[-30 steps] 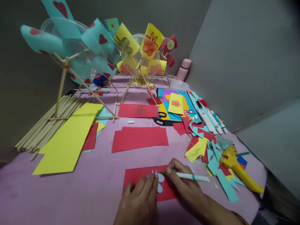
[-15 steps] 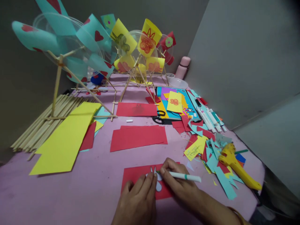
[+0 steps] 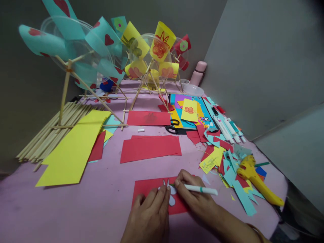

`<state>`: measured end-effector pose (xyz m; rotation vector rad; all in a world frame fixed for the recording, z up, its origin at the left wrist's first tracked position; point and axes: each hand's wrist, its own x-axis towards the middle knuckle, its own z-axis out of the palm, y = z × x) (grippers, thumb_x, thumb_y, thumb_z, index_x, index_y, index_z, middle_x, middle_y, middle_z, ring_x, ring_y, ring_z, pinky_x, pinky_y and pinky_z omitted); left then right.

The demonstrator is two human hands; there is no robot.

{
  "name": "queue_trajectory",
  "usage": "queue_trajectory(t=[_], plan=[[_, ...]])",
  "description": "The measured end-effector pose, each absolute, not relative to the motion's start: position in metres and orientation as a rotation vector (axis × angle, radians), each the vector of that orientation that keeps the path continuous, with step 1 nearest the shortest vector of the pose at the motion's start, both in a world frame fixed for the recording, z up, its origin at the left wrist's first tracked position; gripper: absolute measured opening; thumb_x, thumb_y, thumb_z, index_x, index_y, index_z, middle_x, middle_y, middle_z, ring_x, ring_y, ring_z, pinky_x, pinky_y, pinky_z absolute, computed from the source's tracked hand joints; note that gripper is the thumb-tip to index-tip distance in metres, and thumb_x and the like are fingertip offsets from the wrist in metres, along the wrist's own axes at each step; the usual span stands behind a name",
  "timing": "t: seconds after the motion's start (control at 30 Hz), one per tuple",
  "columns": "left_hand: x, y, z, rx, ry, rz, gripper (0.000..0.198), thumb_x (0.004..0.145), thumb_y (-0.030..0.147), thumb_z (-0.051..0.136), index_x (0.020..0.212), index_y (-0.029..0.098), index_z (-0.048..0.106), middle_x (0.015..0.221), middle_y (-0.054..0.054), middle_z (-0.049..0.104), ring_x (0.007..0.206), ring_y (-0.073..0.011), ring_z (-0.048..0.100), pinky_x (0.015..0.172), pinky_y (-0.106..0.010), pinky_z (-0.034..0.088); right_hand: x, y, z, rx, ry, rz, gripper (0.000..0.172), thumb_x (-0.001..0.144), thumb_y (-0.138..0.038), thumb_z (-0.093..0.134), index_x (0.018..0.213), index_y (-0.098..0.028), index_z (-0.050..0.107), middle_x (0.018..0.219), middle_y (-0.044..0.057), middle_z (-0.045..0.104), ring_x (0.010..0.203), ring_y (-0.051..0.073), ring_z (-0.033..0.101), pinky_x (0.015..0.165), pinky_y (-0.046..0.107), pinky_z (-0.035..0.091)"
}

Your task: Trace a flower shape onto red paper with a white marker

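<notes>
A red paper strip (image 3: 138,187) lies near the front edge, with a pale butterfly-shaped cutout (image 3: 172,200) on top of it. My left hand (image 3: 150,211) lies flat over the cutout, its outstretched fingers pressing it down and covering its left part. In my right hand (image 3: 193,195) is a white marker (image 3: 207,190) with a green band, gripped like a pen. Its tip touches the cutout's upper right edge. Farther back are stacked red strips (image 3: 152,147) and one red strip with a dark butterfly drawing (image 3: 136,118).
Yellow sheets (image 3: 73,152) and wooden sticks (image 3: 43,135) lie left. Stick-framed wheels with blue cups (image 3: 101,37) and yellow cups (image 3: 162,40) stand behind. Black scissors (image 3: 172,126), paper scraps (image 3: 212,158), several markers (image 3: 225,130) and a yellow glue gun (image 3: 260,185) lie right.
The view has shifted slightly, moving the background a little to the right. Both hands keep nearly the same position, with the marker still at the cutout's edge.
</notes>
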<state>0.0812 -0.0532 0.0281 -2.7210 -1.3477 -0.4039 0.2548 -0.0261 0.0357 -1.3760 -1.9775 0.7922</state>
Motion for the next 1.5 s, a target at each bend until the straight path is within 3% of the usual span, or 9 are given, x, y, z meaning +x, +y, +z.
queue_trajectory(t=[0.2, 0.57, 0.8, 1.17, 1.5], plan=[[0.08, -0.05, 0.019, -2.667, -1.295, -0.395, 0.035, 0.087, 0.009, 0.041, 0.117, 0.019, 0.057, 0.109, -0.004, 0.067, 0.089, -0.0204, 0.059, 0.07, -0.034, 0.039, 0.254, -0.026, 0.039, -1.4, -1.948, 0.827, 0.029, 0.095, -0.022, 0.033, 0.074, -0.02, 0.053, 0.068, 0.001, 0.055, 0.059, 0.014, 0.052, 0.058, 0.026, 0.038], [0.08, -0.05, 0.021, -2.724, -1.378, -0.399, 0.053, 0.071, -0.001, 0.044, 0.119, 0.018, 0.054, 0.111, -0.005, 0.066, 0.091, -0.0208, 0.059, 0.071, -0.032, 0.043, 0.256, -0.025, 0.038, -1.357, -1.921, 0.87, 0.028, 0.096, -0.026, 0.035, 0.073, -0.022, 0.052, 0.066, -0.002, 0.05, 0.055, 0.013, 0.047, 0.053, 0.025, 0.035], [0.08, -0.049, 0.025, -2.735, -1.391, -0.383, 0.056, 0.065, 0.002, 0.046, 0.119, 0.017, 0.053, 0.113, -0.006, 0.065, 0.092, -0.0224, 0.058, 0.071, -0.033, 0.043, 0.259, -0.027, 0.033, -1.344, -1.997, 0.788, 0.028, 0.097, -0.026, 0.034, 0.078, -0.021, 0.054, 0.073, 0.001, 0.054, 0.063, 0.015, 0.05, 0.059, 0.027, 0.036], [0.084, -0.051, 0.031, -2.73, -1.437, -0.336, 0.059, 0.063, 0.001, 0.044, 0.119, 0.016, 0.054, 0.114, -0.005, 0.065, 0.094, -0.0222, 0.057, 0.073, -0.034, 0.043, 0.256, -0.026, 0.04, -1.512, -1.726, 1.084, 0.026, 0.093, -0.032, 0.038, 0.07, -0.021, 0.046, 0.064, -0.002, 0.049, 0.063, 0.015, 0.046, 0.059, 0.026, 0.035], [0.082, -0.051, 0.027, -2.735, -1.433, -0.27, 0.059, 0.065, 0.002, 0.044, 0.121, 0.017, 0.054, 0.116, -0.006, 0.065, 0.096, -0.0228, 0.058, 0.074, -0.034, 0.044, 0.255, -0.024, 0.036, -1.373, -1.886, 0.973, 0.025, 0.096, -0.027, 0.035, 0.075, -0.021, 0.047, 0.069, -0.003, 0.048, 0.061, 0.013, 0.048, 0.058, 0.025, 0.034]])
